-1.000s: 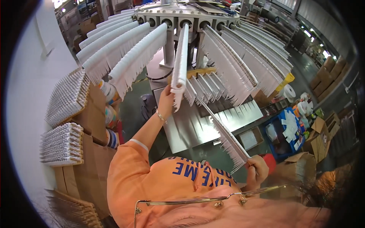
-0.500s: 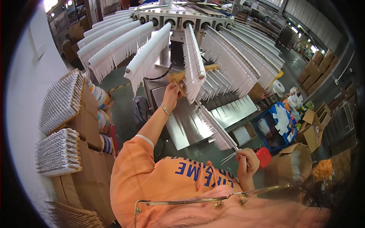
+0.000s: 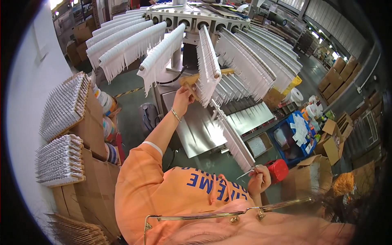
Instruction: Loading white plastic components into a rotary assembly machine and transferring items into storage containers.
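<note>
Right hand [image 3: 259,179]: grip closed on near end of fringed strip [image 3: 235,142], slanting past surface [image 3: 191,143]. Left hand [image 3: 183,99]: grip closed on wooden bar [image 3: 191,90].

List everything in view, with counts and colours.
machine hub: one, grey, top centre
fringed rods: many, white, around hub
fringed strip: one, white, centre
bar: one, tan, below hub
metal plate: one, silver, below rods
pin boards: three, white and brown, left
buckets: several, multicoloured, left
boxes: many, brown, both sides
crate: one, blue, right
container: one, red, lower right
unclear object: one, dark, left of plate
glasses: one pair, gold, bottom
shirt: one, orange, lower centre
left hand: one, bare, at bar
right hand: one, bare, on fringed strip
</note>
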### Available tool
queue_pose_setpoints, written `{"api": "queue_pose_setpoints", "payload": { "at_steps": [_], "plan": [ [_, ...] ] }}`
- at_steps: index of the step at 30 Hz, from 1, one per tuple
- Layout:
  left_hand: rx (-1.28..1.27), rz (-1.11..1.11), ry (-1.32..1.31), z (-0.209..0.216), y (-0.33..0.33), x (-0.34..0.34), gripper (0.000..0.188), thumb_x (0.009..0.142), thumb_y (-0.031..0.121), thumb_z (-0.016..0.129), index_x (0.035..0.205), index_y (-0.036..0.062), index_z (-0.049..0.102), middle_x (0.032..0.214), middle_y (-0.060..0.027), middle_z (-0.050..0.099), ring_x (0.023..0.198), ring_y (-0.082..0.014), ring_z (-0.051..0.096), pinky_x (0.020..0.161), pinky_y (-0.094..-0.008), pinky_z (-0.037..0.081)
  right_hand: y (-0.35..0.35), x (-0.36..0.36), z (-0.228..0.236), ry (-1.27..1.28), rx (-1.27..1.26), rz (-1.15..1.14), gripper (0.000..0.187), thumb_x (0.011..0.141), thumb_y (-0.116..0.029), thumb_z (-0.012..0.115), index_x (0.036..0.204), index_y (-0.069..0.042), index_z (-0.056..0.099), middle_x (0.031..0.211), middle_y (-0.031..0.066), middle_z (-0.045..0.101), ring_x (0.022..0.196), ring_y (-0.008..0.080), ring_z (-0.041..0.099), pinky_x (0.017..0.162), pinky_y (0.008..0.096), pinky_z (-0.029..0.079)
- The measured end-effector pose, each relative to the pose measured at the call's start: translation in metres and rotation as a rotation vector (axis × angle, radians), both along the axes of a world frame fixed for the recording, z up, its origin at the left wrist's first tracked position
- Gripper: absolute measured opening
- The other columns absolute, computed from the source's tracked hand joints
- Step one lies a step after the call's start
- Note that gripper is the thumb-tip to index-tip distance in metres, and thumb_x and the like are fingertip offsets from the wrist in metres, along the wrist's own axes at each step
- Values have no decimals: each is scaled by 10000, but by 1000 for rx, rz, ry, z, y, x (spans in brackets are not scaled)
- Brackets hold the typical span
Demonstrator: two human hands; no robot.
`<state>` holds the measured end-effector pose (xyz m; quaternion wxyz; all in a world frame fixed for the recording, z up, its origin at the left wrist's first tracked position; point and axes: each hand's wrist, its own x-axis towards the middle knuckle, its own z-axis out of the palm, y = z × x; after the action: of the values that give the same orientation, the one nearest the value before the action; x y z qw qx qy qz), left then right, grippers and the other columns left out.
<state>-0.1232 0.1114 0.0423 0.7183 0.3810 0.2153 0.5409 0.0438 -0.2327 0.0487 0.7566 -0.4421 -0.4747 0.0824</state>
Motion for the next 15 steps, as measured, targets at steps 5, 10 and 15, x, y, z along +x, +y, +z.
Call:
{"api": "queue_pose_setpoints", "payload": {
  "at_steps": [5,10,15],
  "plan": [
    [17,17,52,5,-3,0,89,837,113,516,865,62,583,609,10,522,484,-79,454,434,-205,350,-4,2,43,-310,-175,-71,132,793,-35,451,826,15,568,646,79,536,579,153,519,524,244,413],
    [-42,72,97,4,-4,-1,81,838,118,525,849,70,591,613,10,530,480,-79,454,439,-204,353,7,-6,83,-464,-254,-60,149,793,24,425,844,39,564,631,73,520,522,111,480,475,218,376],
    [1,39,26,-2,-7,1,117,841,132,551,929,79,608,648,14,548,491,-83,471,444,-204,366,50,-23,104,-535,-319,-28,105,811,9,476,861,20,569,678,56,547,578,84,508,516,199,390]
  ]
}}
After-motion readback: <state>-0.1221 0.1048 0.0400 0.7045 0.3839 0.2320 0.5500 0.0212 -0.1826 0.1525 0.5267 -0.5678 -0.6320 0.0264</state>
